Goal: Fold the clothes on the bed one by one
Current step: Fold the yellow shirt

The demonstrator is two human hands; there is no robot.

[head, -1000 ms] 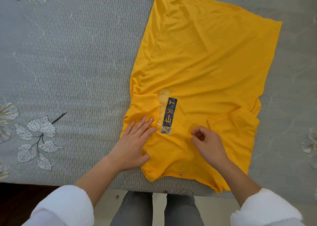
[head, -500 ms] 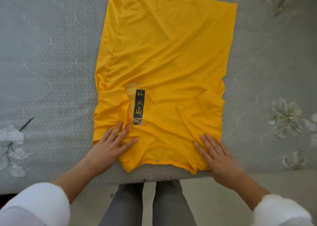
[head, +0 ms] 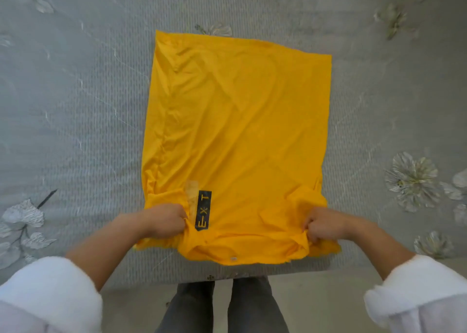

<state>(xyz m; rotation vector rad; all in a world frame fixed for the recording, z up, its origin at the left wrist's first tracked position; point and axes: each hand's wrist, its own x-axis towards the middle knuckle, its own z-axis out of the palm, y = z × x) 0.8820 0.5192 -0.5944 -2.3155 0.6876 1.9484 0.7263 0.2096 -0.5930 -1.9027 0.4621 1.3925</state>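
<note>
A yellow T-shirt (head: 237, 135) lies flat on the grey bed (head: 75, 105), its sleeves folded inward and its collar end toward me at the bed's front edge. A dark printed label (head: 203, 210) sits near the collar on the left. My left hand (head: 164, 220) grips a bunch of the shirt's fabric at the near left corner. At the near right corner my right hand (head: 324, 225) is closed on the fabric too. The collar end is slightly gathered between both hands.
The bedspread carries pale flower prints at the right (head: 412, 178) and leaf prints at the left (head: 22, 221). The bed's front edge runs just below the shirt, with the floor (head: 131, 305) and my grey trouser legs (head: 222, 305) beneath it.
Both hands went from lying flat on the shirt to gripping its near corners. The view has shifted so the shirt sits centred and fully visible.
</note>
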